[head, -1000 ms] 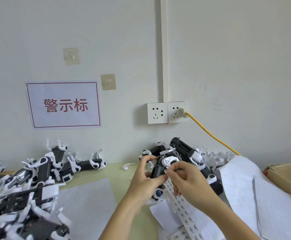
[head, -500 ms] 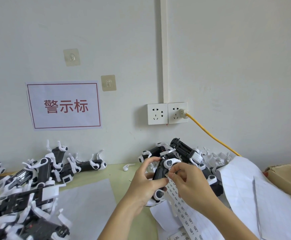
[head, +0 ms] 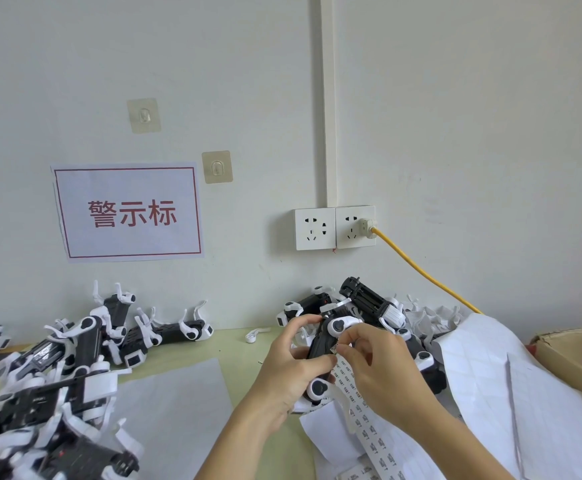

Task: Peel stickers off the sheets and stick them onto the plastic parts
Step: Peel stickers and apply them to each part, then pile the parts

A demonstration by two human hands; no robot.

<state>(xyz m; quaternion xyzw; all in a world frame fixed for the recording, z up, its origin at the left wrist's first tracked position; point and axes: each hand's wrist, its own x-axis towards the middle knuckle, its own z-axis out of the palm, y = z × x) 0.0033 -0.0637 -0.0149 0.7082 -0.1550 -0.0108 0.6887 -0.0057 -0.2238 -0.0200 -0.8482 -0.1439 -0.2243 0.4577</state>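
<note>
left hand (head: 291, 370): fingers curled, thumb on top, gripping, forearm up from below
right hand (head: 379, 372): thumb + index fingertips pinched together, other fingers curled

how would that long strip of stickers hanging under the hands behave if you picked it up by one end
Probably floppy: the sticker strip already bends and drapes down from the right hand onto loose paper. It looks thin, so likely very light. It may slide easily, since it lies on the white sheets.

Sticker strip (head: 365, 420) print too small
</note>
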